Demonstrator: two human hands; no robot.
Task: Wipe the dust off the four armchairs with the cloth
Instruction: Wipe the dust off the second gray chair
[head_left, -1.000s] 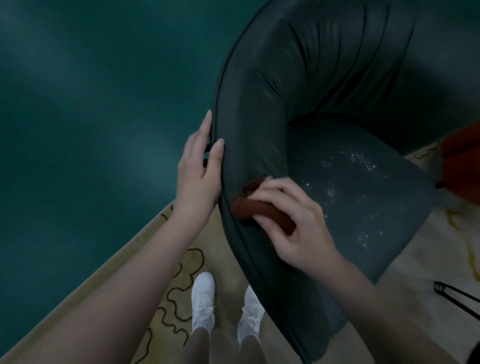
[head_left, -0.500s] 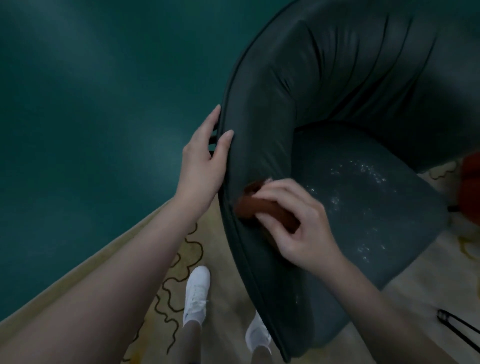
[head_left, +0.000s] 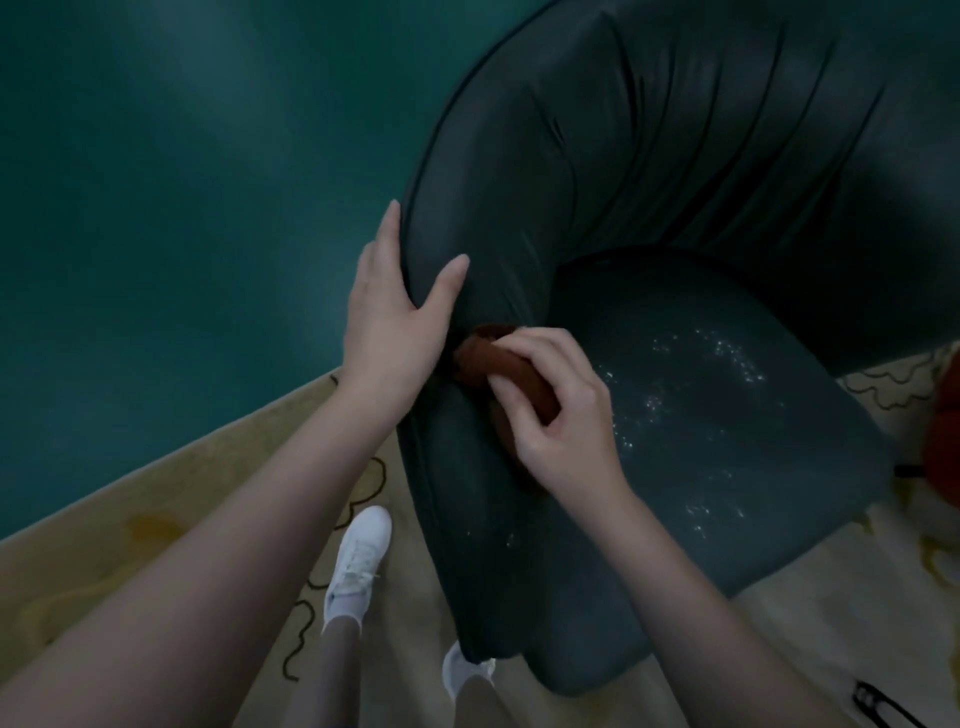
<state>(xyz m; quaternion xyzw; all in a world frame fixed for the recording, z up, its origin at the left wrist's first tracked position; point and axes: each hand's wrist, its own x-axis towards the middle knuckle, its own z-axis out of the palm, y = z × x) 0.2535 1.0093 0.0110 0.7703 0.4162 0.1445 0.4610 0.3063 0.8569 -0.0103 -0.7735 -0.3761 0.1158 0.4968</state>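
A dark green armchair (head_left: 675, 182) with a curved back fills the right of the view. White dust specks lie scattered on its seat (head_left: 727, 405). My right hand (head_left: 556, 410) grips a bunched brown cloth (head_left: 498, 364) and presses it against the inner side of the chair's left arm. My left hand (head_left: 395, 312) holds the top edge of that arm, thumb on the inside, fingers straight along the outside. Part of the cloth is hidden under my right hand.
A dark green wall (head_left: 182, 208) stands close on the left. Beige carpet (head_left: 156, 530) with dark squiggly lines lies below, with my white shoes (head_left: 358, 561) on it. A red-orange object (head_left: 945, 441) sits at the right edge. A black metal frame (head_left: 883, 701) shows at bottom right.
My view has shifted closer over the chair. My right hand with the cloth has moved a little up along the chair's arm, toward my left hand, which keeps its hold on the edge.
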